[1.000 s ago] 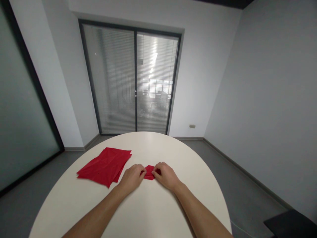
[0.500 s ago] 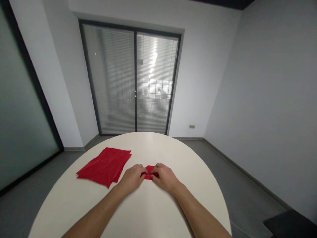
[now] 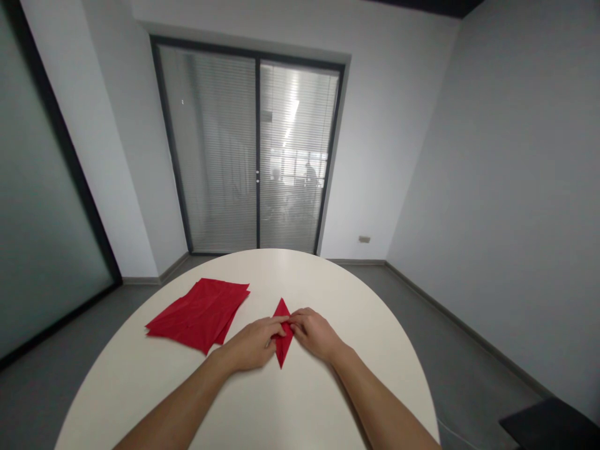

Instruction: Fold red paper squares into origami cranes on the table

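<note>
One folded red paper diamond (image 3: 282,349), lying on one round bench (image 3: 272,406), between two hands. Left hand (image 3: 253,344): fingers slightly parted, laid across the diamond's middle. Right hand (image 3: 317,335): fingers bunched at its right corner; can't tell if pinching. One red sheet pile (image 3: 199,315) to the left, at least two sheets.

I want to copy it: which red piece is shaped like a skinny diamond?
The small red piece under the left hand's fingers; the other red sheets are wider and stacked to the left.
</note>
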{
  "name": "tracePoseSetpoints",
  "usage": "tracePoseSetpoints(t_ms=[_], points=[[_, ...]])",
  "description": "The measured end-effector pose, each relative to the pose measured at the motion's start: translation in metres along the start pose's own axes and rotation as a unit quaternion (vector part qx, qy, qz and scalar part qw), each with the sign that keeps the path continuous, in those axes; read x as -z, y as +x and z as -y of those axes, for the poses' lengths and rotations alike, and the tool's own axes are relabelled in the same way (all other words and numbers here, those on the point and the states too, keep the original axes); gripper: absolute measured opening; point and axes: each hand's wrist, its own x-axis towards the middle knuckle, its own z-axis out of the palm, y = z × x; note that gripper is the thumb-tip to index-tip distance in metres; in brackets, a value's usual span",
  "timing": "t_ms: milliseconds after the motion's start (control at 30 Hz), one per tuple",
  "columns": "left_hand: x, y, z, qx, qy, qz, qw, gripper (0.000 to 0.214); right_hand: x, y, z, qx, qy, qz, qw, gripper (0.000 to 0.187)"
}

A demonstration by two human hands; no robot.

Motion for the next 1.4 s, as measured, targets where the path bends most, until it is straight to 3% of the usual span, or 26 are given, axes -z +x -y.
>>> tracePoseSetpoints(t_ms=[167,300,533,700,900,1400], points=[[-0.003,0.001,0.006,-0.024,0.039,0.007,0.999,0.052,-0.001,0.0,-0.003,0.02,0.04,-0.025,0.999,0.024],[-0.006,0.002,0.01,-0.009,0.087,-0.009,0.996,0.043,-0.002,0.0,-0.003,0.017,0.042,-0.053,0.998,0.018],[-0.005,0.003,0.011,0.024,0.095,-0.04,0.994,0.033,-0.002,-0.001,-0.008,0.034,0.003,-0.033,0.999,0.019],[-0.002,0.004,0.005,0.082,0.121,-0.046,0.988,0.025,0.002,-0.001,-0.013,0.001,-0.05,-0.035,0.998,0.021],[-0.006,0.005,0.004,0.118,0.145,-0.054,0.981,0.027,0.008,0.0,-0.001,-0.032,-0.096,-0.021,0.995,0.022],[-0.01,0.008,0.01,0.163,0.11,-0.062,0.978,0.028,0.013,-0.003,-0.009,-0.054,-0.056,0.025,0.997,0.019]])
